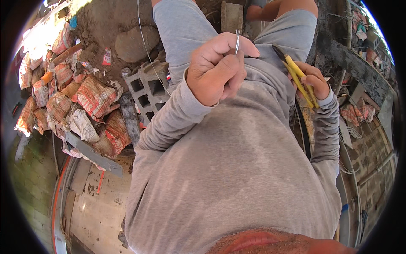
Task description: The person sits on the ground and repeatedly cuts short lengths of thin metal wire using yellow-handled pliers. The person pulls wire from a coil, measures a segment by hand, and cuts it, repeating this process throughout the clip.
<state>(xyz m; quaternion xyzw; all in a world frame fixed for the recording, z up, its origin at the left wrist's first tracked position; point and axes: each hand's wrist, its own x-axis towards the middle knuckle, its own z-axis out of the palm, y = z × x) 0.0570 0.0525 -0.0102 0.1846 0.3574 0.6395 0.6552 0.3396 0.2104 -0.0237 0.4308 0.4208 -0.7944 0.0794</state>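
My left hand (220, 70) is raised in front of my lap, its thumb and forefinger pinched on a short silvery piece of wire (237, 40). Two thin strands of it stick up side by side past the fingertips. Over by my right thigh, my right hand (312, 79) grips pliers (296, 70) by their yellow handles. Their dark jaws point up and away, apart from the wire. Part of the pliers is hidden behind my fingers.
Grey hollow blocks (146, 86) stand left of my leg, with a long thin wire (146, 46) hanging across them. Filled sacks (95, 97) are heaped further left. A large stone (136, 44) lies on the dirt. Dark planks (355, 63) and rubble are on the right.
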